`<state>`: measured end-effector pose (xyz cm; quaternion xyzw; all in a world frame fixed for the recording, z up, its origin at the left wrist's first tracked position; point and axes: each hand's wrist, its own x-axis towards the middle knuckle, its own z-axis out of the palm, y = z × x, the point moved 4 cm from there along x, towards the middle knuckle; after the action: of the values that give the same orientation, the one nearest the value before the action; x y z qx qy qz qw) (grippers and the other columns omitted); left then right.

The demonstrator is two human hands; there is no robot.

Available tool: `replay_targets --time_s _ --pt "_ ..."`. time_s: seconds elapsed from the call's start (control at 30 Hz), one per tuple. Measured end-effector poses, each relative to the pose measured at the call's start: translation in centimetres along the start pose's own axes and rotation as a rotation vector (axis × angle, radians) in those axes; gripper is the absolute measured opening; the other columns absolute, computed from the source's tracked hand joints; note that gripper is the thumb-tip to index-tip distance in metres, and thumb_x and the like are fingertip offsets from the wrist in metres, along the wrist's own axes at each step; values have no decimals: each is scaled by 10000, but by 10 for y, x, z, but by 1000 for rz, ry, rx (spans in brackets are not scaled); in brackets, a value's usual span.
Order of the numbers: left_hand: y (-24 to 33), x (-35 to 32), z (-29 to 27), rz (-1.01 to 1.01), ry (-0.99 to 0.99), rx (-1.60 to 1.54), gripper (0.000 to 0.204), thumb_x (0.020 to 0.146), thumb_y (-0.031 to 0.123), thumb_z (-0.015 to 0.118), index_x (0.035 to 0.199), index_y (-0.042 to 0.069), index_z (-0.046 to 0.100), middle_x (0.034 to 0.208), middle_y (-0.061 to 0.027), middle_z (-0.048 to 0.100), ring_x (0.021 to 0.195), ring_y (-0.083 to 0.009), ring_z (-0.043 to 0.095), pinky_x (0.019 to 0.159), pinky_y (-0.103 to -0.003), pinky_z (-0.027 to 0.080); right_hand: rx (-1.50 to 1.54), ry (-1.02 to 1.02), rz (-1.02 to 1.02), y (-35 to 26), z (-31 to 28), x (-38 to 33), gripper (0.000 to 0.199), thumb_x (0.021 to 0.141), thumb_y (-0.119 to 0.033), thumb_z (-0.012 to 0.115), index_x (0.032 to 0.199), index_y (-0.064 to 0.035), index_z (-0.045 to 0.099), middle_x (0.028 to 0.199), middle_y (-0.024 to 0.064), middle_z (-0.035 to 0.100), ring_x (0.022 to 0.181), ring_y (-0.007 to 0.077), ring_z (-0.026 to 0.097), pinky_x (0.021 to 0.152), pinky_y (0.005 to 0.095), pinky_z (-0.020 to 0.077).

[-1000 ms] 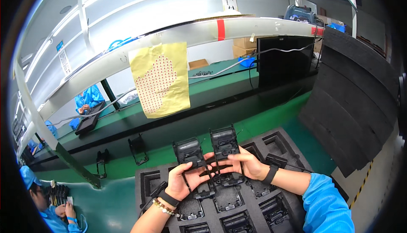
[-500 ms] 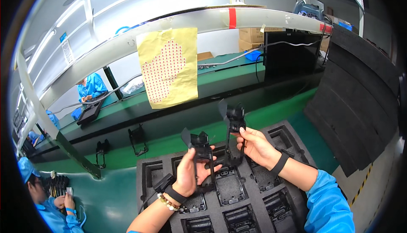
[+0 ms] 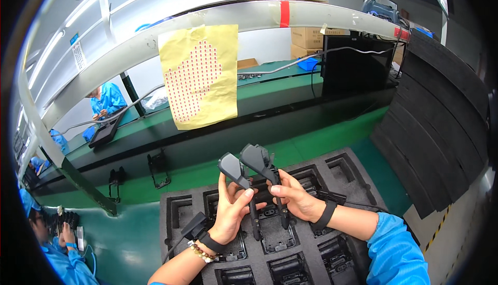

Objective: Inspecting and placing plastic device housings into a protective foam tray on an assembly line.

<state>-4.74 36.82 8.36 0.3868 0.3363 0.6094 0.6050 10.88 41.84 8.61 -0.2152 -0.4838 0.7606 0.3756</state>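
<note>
Midway above a black foam tray (image 3: 363, 176), two dark plastic parts were held up side by side — one in each of the worker's bare hands. Gripping the left part (image 3: 236, 173), the left hand (image 3: 231, 212) had its fingers wrapped round the stem, thumb pressed against the front. Beside it, the right hand (image 3: 295, 199) was closed on the right part (image 3: 262, 168), whose angled head stood slightly higher and nearly touched its twin. Both wrists wore black straps; the left also carried a beaded bracelet (image 3: 199, 251). Below the hands, the tray's compartments held more dark parts — several sat in the front row. Behind, a yellow sheet (image 3: 199, 75) dotted with red hung from a pale rail (image 3: 321, 18) over the green bench (image 3: 321, 142). At lower left, another person in blue (image 3: 62, 256) worked at a separate station.
</note>
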Motion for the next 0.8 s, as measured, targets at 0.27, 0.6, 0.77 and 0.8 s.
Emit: replay_targets --time_s 0.27,0.6,0.77,0.8 --pt "2 -1 8 20 -29 50 667 951 173 606 1481 169 201 1338 -117 463 1177 -263 547 930 -521 547 224 -59 11 17 -18 9 543 925 -411 568 1352 -109 422 1035 -27 492 824 64 469 762 252 391" --pt "3 -2 9 36 -46 69 576 940 211 623 1409 67 322 1327 -121 475 1190 -274 548 967 -489 538 61 -69 -40 18 -10 5 507 928 -413 585 1309 -113 438 1087 -7 467 908 84 470 851 282 408" --pt "3 -3 6 88 -22 62 569 938 295 606 1392 85 335 1320 -112 487 1146 -249 563 958 -490 533 71 -69 -32 20 -13 7 483 941 -425 567 1290 -114 440 1079 -5 484 906 84 486 852 280 418" --pt "3 -3 5 86 -21 62 569 938 295 606 1392 85 335 1320 -112 487 1146 -249 563 958 -490 533 115 -76 -18 22 -16 9 490 955 -442 535 1299 -103 448 1108 9 518 897 91 500 844 284 425"
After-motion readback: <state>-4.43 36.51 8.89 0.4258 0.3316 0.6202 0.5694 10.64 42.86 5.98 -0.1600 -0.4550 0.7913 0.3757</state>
